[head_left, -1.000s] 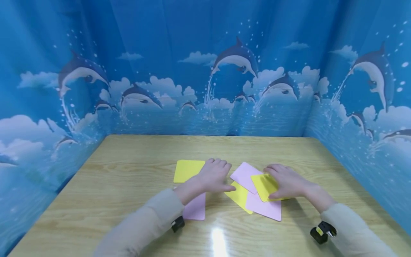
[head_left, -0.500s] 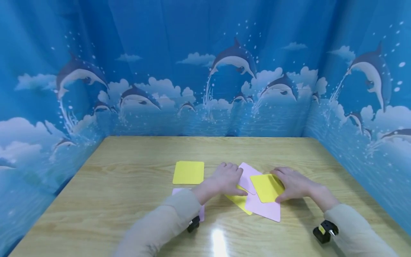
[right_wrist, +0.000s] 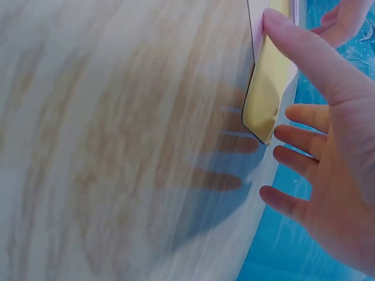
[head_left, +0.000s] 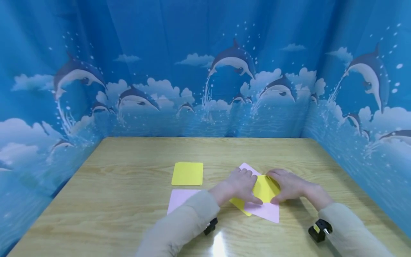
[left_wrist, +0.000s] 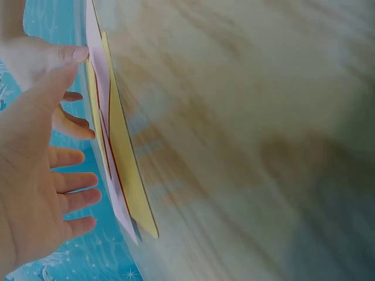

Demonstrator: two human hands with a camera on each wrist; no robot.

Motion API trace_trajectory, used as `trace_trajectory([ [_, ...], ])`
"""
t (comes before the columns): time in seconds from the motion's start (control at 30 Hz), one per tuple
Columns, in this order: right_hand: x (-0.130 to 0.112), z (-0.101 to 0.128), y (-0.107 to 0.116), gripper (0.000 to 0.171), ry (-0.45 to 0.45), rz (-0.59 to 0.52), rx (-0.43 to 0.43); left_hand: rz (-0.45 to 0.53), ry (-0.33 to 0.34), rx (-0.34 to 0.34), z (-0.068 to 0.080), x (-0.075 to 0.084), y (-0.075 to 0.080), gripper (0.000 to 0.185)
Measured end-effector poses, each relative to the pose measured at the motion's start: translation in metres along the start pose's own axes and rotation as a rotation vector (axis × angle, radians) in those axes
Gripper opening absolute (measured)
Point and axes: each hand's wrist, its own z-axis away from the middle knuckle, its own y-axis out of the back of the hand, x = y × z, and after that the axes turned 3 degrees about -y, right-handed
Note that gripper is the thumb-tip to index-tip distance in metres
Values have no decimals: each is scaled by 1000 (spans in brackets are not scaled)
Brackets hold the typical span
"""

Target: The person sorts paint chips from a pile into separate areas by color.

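Yellow card [head_left: 264, 188] atop overlapping pink and yellow cards on table [head_left: 128, 157]: left hand [head_left: 239, 185] newly arrived beside right hand [head_left: 289, 185], fingers of both straight, pressing it flat.

Three yellow cards [head_left: 187, 174] and, as far as overlap shows, three pink cards [head_left: 179, 198].

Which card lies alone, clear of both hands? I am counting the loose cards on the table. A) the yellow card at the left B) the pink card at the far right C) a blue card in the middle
A: the yellow card lies alone on the table, left of both hands.
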Motion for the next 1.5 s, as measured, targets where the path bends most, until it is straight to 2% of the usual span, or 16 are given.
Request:
trace_trajectory([
  [0.33, -1, -1, -4, 87, -14, -23, -17, 33, 2, -66, -4, 3, -4, 82],
  [0.5, -2, -2, -4, 86, -29, -31, -17, 22, -2, -66, -7, 1, -3, 81],
  [0.83, -6, -3, -4, 85, 12, -55, -16, 0, -21, -66, -11, -1, -4, 79],
  [1.2, -3, 0, -1, 91, -4, -80, -61, 11, -25, -104, -11, -2, -2, 79],
  [1.5, -5, -1, 0, 88, 9, -111, -65, -6, -64, -97, -13, -3, 1, 78],
])
